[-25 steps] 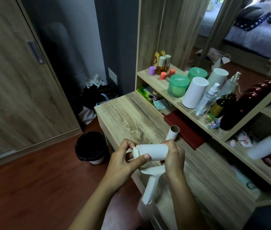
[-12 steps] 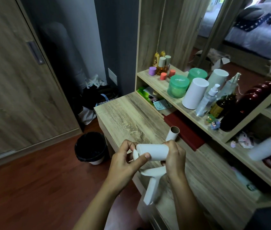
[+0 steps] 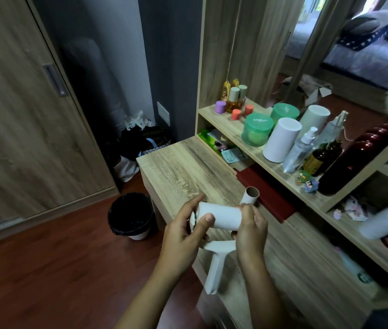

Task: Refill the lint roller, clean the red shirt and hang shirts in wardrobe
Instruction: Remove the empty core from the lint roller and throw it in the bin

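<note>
wooden tabotop edge aside, wooden tabletop [image 3: 178,167] runs from near the wardrobe door [image 3: 22,129] toward lower right, mostly bare at its far end. empty cardboard core [image 3: 250,195] lies on the tabletop just behind the hands, open end facing up toward camera, touching or just beside a dark red flat item [image 3: 266,193] that sits under the shelf [image 3: 231,129]. shelf carries a green jar [image 3: 257,129], white cylinder [image 3: 282,140], clear spray bottle [image 3: 301,150], small coloured caps and bottles at the far end, dark red bottles at right. black-lined bin [image 3: 130,213] stands on the red-brown floor [image 3: 45,269] left of the tabletop, bags behind it in the dark corner. mirror above the shelf shows a bed.

lint roller [image 3: 214,264] is held over the near tabletop edge, above nothing but the edge and floor. white refill roll [image 3: 220,217] sits across the roller head, long axis roughly horizontal, running left to right, slightly lower at the right. handle points down toward the camera, tilted a bit left.

left hand [image 3: 183,233] curled around the left end of the roll, thumb on its front, fingers over the top. right hand [image 3: 251,231] closed around the right end, covering it; nothing between the hands blocks the roll's middle.
</note>
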